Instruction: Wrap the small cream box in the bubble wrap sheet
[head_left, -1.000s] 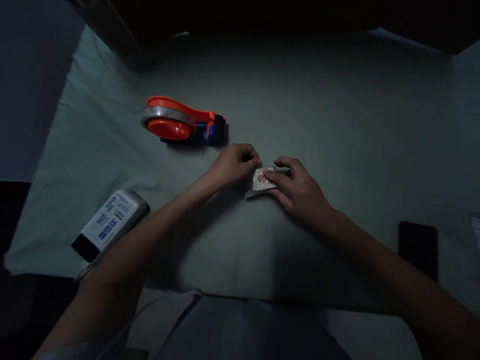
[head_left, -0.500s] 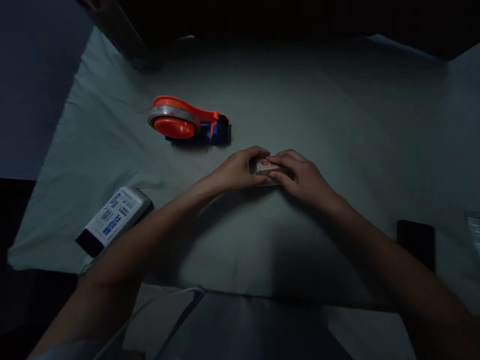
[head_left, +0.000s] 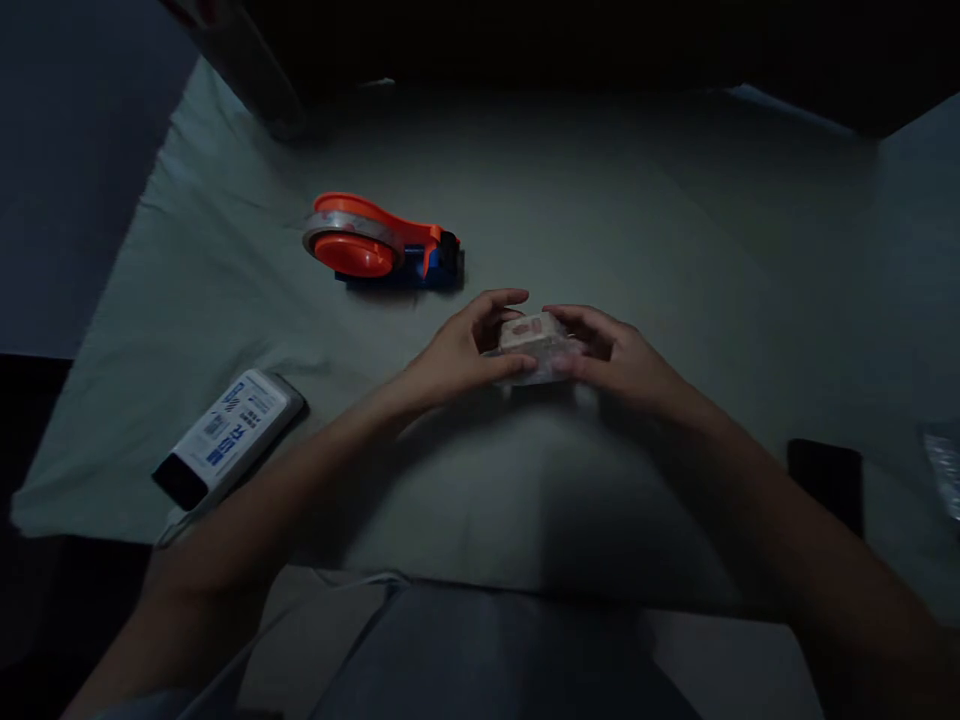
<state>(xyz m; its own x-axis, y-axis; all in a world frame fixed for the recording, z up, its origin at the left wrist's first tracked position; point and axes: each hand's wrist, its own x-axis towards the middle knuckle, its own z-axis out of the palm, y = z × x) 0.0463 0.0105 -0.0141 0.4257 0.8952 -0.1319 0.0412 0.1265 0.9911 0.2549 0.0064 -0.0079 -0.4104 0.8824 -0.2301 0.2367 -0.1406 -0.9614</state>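
both hands are on it now. the small packet (head_left: pixel 534 338) sits dead centre over the grey-green cloth (head_left: pixel 615 200), pinched from either end. the left hand (head_left: pixel 459 352) curls round its left end, thumb along the near edge and fingers arched over the far side; the right hand (head_left: pixel 621 358) clamps the right end the same way. so both grips are closed on the packet. its long axis runs left to right across the view, from one hand to the other, with the broad face turned up toward the camera and the right end dipping a touch lower. whether it rests on the cloth or hangs just above it, i cannot tell.

the look of it: a pale, off-white little block with a faint pinkish-red mark on the top face and a slight sheen, as of a clear wrap (the light is dim, so finer print is lost).

around the action, an orange and blue tape dispenser (head_left: pixel 375 245) lies beyond the left hand, well apart, its roll to the left. a white box (head_left: pixel 229 435) with blue print lies at the near left edge of the cloth. a dark slab (head_left: pixel 823 482) lies near the right forearm, and crinkled plastic (head_left: pixel 945 465) shows at the far right edge.
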